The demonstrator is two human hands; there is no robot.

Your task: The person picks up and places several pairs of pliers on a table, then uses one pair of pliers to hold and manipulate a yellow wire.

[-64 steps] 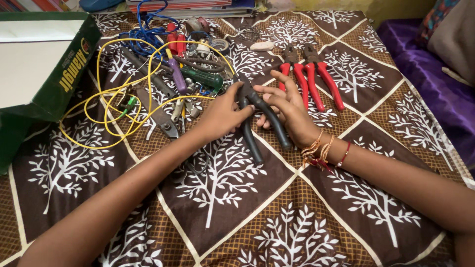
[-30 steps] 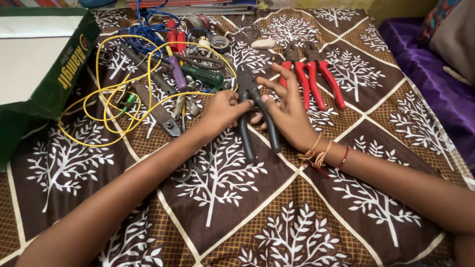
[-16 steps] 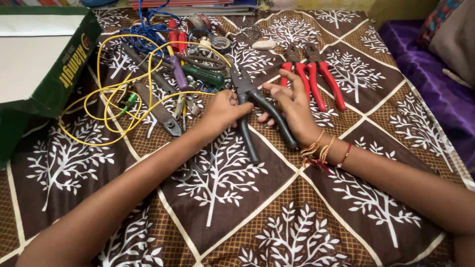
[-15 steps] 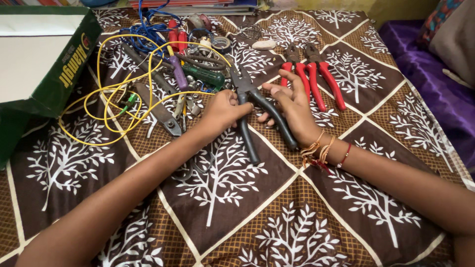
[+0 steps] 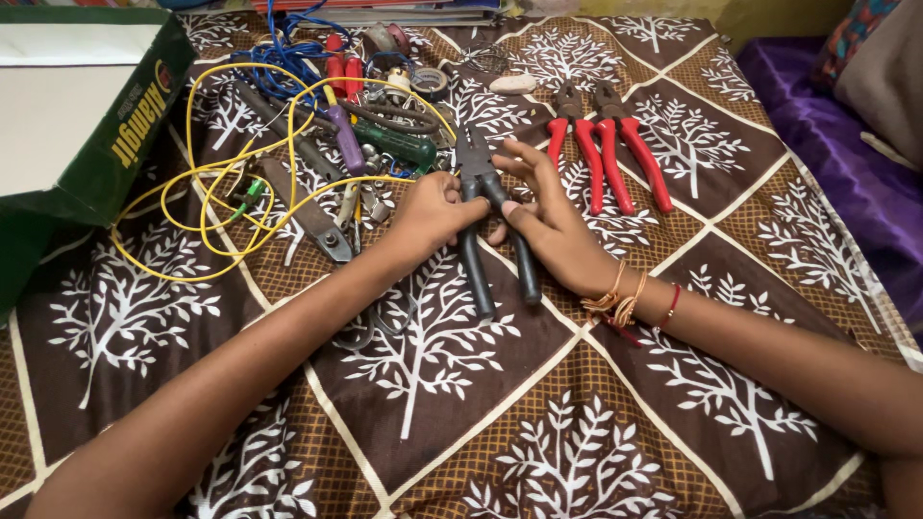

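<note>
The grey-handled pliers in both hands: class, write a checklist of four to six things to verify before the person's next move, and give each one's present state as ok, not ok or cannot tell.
1. Left hand grips the grey-handled pliers near the pivot: ok.
2. Right hand touches the other handle, fingers spread rather than wrapped: not ok as a firm grip.
3. Handles close together, plier nose shut: ok.
4. No finger between the handles: cannot tell, since the hands cover the pivot.
5. Yellow wire lies apart from the pliers: ok.
6. Red-handled pliers lie beside the right hand, not under it: ok.
</note>
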